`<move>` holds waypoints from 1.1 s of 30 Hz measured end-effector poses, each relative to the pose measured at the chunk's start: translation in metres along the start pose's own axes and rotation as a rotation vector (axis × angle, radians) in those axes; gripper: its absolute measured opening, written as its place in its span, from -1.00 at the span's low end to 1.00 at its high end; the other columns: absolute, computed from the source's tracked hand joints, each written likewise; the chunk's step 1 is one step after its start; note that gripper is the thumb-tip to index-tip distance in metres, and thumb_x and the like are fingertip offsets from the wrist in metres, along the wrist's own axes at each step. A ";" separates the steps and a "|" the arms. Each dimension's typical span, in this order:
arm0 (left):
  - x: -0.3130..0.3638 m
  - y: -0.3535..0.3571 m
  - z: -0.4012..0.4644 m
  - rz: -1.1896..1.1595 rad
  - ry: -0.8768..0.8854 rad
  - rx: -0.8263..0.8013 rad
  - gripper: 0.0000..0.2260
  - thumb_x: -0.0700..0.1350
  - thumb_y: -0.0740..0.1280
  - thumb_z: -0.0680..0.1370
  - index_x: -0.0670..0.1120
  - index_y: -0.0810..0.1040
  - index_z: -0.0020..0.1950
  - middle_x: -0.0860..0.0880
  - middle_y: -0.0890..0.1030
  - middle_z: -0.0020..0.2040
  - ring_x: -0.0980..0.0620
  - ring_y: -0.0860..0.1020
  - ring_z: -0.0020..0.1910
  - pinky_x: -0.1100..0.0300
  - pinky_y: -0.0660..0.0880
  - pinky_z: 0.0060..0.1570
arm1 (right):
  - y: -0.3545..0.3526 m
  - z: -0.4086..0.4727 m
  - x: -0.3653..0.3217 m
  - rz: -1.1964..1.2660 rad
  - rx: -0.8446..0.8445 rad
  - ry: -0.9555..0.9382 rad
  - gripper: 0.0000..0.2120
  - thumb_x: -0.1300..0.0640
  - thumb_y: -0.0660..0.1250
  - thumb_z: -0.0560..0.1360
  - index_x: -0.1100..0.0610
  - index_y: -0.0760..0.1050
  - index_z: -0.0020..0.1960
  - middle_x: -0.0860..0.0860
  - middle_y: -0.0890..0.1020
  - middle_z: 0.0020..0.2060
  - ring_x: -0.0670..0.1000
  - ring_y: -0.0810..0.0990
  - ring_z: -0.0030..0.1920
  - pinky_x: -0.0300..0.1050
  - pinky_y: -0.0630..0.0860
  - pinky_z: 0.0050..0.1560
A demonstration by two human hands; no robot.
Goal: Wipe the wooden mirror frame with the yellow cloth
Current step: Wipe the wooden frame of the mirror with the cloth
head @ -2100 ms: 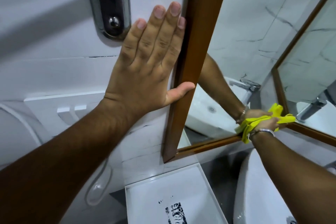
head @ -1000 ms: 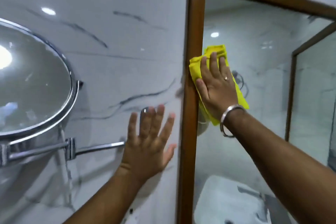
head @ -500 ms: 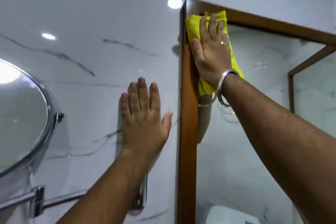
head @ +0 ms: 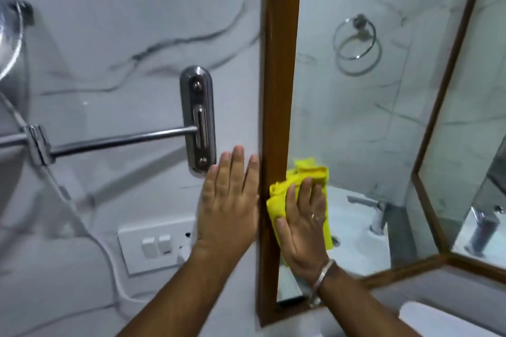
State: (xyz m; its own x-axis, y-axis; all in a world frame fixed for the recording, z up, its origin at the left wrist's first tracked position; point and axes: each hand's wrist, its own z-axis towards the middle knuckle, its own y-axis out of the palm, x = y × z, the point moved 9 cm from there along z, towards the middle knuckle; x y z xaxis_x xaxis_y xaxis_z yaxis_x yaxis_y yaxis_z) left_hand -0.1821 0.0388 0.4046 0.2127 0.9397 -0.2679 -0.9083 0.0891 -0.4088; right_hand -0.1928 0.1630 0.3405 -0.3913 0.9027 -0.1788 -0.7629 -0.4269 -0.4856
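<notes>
The wooden mirror frame (head: 279,68) runs as a brown vertical strip up the middle, with its bottom rail going off to the right. My right hand (head: 302,223) lies flat on the yellow cloth (head: 306,172), pressing it against the lower part of the frame's left side and the glass beside it. A metal bangle sits on that wrist. My left hand (head: 228,200) rests flat on the marble wall just left of the frame, fingers spread, holding nothing.
A chrome wall bracket (head: 198,117) with a swing arm (head: 109,142) carries a round mirror at the far left. A white switch plate (head: 157,243) is below. A second framed mirror (head: 449,107) meets at the right corner. The glass reflects a towel ring and a tap.
My right hand has slid the cloth from the frame's top left corner down to its lower part. My left hand has moved down the wall and nearer the frame.
</notes>
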 end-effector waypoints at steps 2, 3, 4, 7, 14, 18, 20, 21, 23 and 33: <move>-0.003 0.012 -0.019 -0.020 0.047 -0.031 -0.37 0.04 0.35 0.58 -0.11 0.27 0.60 -0.25 0.12 0.59 -0.23 0.05 0.59 -0.15 0.02 0.54 | 0.024 -0.043 0.012 0.005 -0.047 0.052 -0.44 -0.16 -0.15 0.61 -0.04 -0.23 0.54 -0.05 -0.32 0.54 0.10 -0.30 0.54 0.09 -0.25 0.49; -0.004 0.018 -0.026 -0.014 0.071 -0.039 -0.37 0.07 0.33 0.59 -0.09 0.25 0.61 -0.24 0.09 0.60 -0.21 -0.01 0.60 -0.15 -0.02 0.54 | 0.036 -0.062 0.017 -0.004 -0.070 0.062 -0.44 -0.17 -0.15 0.62 -0.04 -0.23 0.54 -0.04 -0.32 0.54 0.10 -0.32 0.54 0.09 -0.25 0.48; -0.005 0.023 -0.031 -0.004 0.089 -0.046 -0.36 0.10 0.31 0.60 -0.08 0.23 0.62 -0.24 0.06 0.60 -0.21 -0.07 0.61 -0.15 -0.06 0.54 | 0.046 -0.081 0.021 -0.008 -0.098 0.073 -0.43 -0.17 -0.16 0.62 -0.03 -0.23 0.54 -0.02 -0.32 0.54 0.10 -0.32 0.54 0.09 -0.24 0.48; -0.005 0.034 -0.033 0.040 0.111 -0.062 -0.31 0.19 0.23 0.61 -0.08 0.13 0.64 -0.25 -0.06 0.61 -0.23 -0.19 0.60 -0.19 -0.12 0.54 | 0.076 -0.136 0.028 -0.016 -0.161 0.115 -0.42 -0.17 -0.16 0.62 0.01 -0.25 0.54 0.03 -0.33 0.54 0.13 -0.34 0.53 0.10 -0.22 0.46; -0.005 0.040 -0.036 0.030 0.119 -0.053 -0.30 0.20 0.14 0.64 -0.09 -0.02 0.66 -0.23 -0.13 0.62 -0.28 -0.24 0.58 -0.21 -0.21 0.52 | 0.116 -0.215 0.040 0.067 -0.128 0.480 -0.38 -0.14 -0.14 0.63 0.07 -0.38 0.51 0.05 -0.39 0.51 0.06 -0.38 0.51 0.08 -0.22 0.46; -0.003 0.043 -0.037 0.045 0.124 -0.064 -0.30 0.22 0.11 0.66 -0.09 -0.04 0.66 -0.29 -0.07 0.59 -0.30 -0.14 0.55 -0.19 -0.29 0.51 | 0.110 -0.219 0.095 0.203 0.097 0.952 -0.33 0.19 0.14 0.56 0.36 -0.20 0.47 0.30 -0.09 0.47 0.09 -0.20 0.54 0.22 -0.04 0.48; -0.003 0.043 -0.037 0.041 0.127 -0.069 -0.30 0.22 0.10 0.66 -0.09 -0.05 0.66 -0.30 -0.08 0.59 -0.30 -0.15 0.54 -0.19 -0.31 0.51 | 0.090 -0.216 0.143 0.278 0.243 1.136 -0.41 0.25 0.11 0.59 0.41 -0.12 0.47 0.36 -0.05 0.49 0.19 -0.10 0.54 0.07 -0.09 0.48; -0.003 0.043 -0.037 0.037 0.128 -0.071 -0.30 0.22 0.10 0.66 -0.09 -0.06 0.66 -0.29 -0.09 0.59 -0.30 -0.16 0.54 -0.19 -0.32 0.50 | 0.076 -0.213 0.171 0.299 0.306 1.194 -0.44 0.26 0.09 0.62 0.42 -0.11 0.47 0.36 -0.05 0.50 0.25 -0.07 0.54 -0.01 -0.12 0.49; -0.003 0.043 -0.037 0.027 0.126 -0.078 -0.31 0.23 0.08 0.66 -0.09 -0.07 0.67 -0.29 -0.12 0.59 -0.29 -0.18 0.54 -0.19 -0.33 0.50 | 0.048 -0.206 0.230 0.317 0.371 1.274 -0.48 0.22 0.02 0.66 0.40 -0.12 0.49 0.31 -0.07 0.52 0.23 -0.07 0.55 -0.02 -0.13 0.54; -0.003 0.045 -0.037 0.045 0.116 -0.112 -0.29 0.26 0.08 0.66 -0.09 -0.06 0.67 -0.28 -0.12 0.58 -0.31 -0.16 0.53 -0.23 -0.26 0.50 | -0.018 -0.206 0.425 0.375 0.359 1.655 -0.43 -0.15 -0.12 0.60 0.11 0.14 0.51 0.13 0.29 0.49 0.15 0.32 0.45 0.12 0.29 0.44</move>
State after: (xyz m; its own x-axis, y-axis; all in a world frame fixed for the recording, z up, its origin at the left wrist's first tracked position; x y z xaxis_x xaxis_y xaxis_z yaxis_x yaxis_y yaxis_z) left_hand -0.2100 0.0282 0.3549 0.2190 0.8966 -0.3848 -0.8735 0.0044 -0.4868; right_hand -0.2391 0.5660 0.0968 0.1641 -0.2437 -0.9559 -0.9183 -0.3917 -0.0578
